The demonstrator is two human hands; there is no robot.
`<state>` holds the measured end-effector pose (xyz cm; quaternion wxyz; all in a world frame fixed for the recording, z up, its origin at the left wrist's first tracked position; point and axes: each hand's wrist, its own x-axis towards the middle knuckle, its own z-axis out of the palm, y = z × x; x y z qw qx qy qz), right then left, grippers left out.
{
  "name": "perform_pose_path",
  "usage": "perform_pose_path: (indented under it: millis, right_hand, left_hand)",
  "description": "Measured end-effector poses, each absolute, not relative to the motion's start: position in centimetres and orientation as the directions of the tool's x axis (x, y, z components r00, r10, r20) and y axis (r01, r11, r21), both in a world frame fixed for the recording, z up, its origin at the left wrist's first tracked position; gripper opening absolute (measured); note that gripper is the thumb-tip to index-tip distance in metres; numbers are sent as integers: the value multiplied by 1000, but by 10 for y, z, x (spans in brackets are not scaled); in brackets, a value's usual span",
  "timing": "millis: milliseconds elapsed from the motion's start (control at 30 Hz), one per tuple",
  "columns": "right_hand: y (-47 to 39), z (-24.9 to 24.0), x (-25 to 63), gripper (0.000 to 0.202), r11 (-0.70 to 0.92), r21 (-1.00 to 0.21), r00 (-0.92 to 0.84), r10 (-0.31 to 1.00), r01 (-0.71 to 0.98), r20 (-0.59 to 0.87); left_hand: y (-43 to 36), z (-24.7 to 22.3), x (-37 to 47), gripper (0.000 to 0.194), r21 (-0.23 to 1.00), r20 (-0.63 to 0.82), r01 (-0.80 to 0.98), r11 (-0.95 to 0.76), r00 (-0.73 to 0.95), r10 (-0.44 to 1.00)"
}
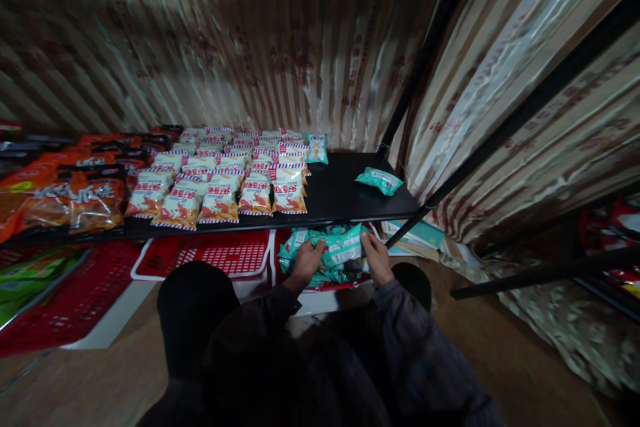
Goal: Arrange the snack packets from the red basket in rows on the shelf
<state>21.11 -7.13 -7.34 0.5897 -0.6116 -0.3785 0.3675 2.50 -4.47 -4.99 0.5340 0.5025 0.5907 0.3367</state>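
Over a red basket with a white rim (273, 260), my left hand (309, 260) and my right hand (376, 256) hold a teal snack bag (343, 245) between them, one at each end. The fingers of both hands are closed on it. More teal bags lie beneath it in the basket. On the black shelf (333, 190) above, a single teal bag (380, 181) rests near the right corner, and another light teal bag (317, 148) stands at the back beside the rows of white and red snack bags (220, 199).
Orange snack bags (97, 197) fill the shelf's left side. Below are an empty red basket (220, 255) and one holding green packets (30, 280). Black metal posts (500, 97) slant across the right. Papers (415, 237) lie under the shelf's right end. Corrugated sheeting stands behind.
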Motion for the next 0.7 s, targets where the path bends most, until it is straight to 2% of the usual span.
perform_pose_path:
  millis: [100, 400, 700]
  right_hand:
    - [-67, -75, 213, 46, -29, -998, 439, 897, -56, -51]
    - [-65, -85, 204, 43, 16, -979, 639, 760, -203, -120]
    - [-77, -91, 185, 35, 51, -941, 669, 716, -336, -200]
  left_hand:
    - [-44, -47, 23, 33, 937, -289, 227, 265, 77, 954]
    - [-38, -34, 11, 45, 971, -211, 144, 190, 154, 965]
    - [-40, -36, 8, 39, 986, -158, 69, 149, 150, 976]
